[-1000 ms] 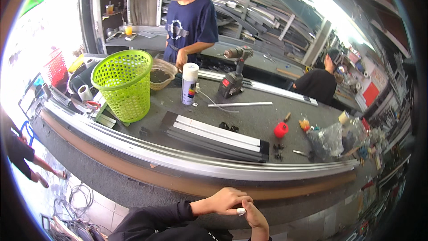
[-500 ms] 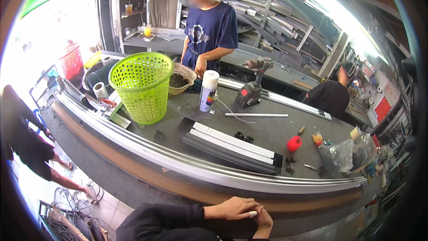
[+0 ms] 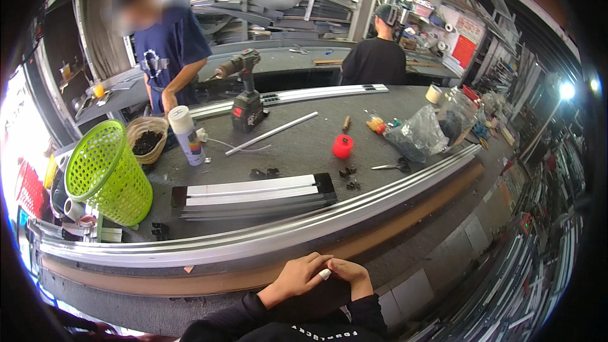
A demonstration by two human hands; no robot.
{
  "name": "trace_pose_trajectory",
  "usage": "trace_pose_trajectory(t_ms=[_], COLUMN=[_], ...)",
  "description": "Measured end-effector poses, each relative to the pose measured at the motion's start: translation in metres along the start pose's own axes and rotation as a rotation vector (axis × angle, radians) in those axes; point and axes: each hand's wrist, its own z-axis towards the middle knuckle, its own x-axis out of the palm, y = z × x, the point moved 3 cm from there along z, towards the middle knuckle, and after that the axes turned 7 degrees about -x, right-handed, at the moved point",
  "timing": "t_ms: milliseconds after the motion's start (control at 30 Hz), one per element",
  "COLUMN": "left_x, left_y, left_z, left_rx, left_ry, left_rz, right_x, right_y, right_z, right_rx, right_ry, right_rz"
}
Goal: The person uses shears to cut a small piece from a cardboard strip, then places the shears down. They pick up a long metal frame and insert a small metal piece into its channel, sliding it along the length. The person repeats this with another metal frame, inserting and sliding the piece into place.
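Observation:
My left hand (image 3: 300, 277) and my right hand (image 3: 352, 275) rest together in front of my body, just off the near edge of the bench. The left hand's fingers stretch over to meet those of the right, and a white wrap (image 3: 325, 274) covers one fingertip. No object shows in either hand. The right fingers are loosely bent and partly overlapped. Nearest to them, long silver aluminium profiles (image 3: 266, 235) run along the bench edge. Beyond these lies a stack of short white and grey profile pieces (image 3: 253, 191) with dark ends.
On the bench stand a green basket (image 3: 114, 177), a spray can (image 3: 187, 136), a cordless drill (image 3: 246, 98) and a red bottle (image 3: 342, 146). Scissors (image 3: 392, 165) and plastic bags (image 3: 418, 134) lie rightward. One person (image 3: 168, 57) stands across the bench; another (image 3: 375, 54) is farther back.
The view has swung to the right, so the bench things appear farther left. My hands stay together. The person at the far left has gone out of view.

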Motion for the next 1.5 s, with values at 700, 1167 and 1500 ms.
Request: trace_pose_trajectory(t_ms=[700, 1167, 1500], left_x=[-0.003, -0.002, -0.001], left_y=[-0.001, 0.002, 0.004], left_z=[0.003, 0.002, 0.001], left_rx=[0.013, 0.015, 0.038], left_ry=[0.001, 0.016, 0.01], left_rz=[0.006, 0.007, 0.012], right_x=[0.013, 0.007, 0.021], right_y=[0.022, 0.004, 0.027], right_z=[0.003, 0.009, 0.013], right_rx=[-0.013, -0.07, -0.045], right_ry=[0.002, 0.127, 0.21], right_rz=[-0.018, -0.055, 0.033])
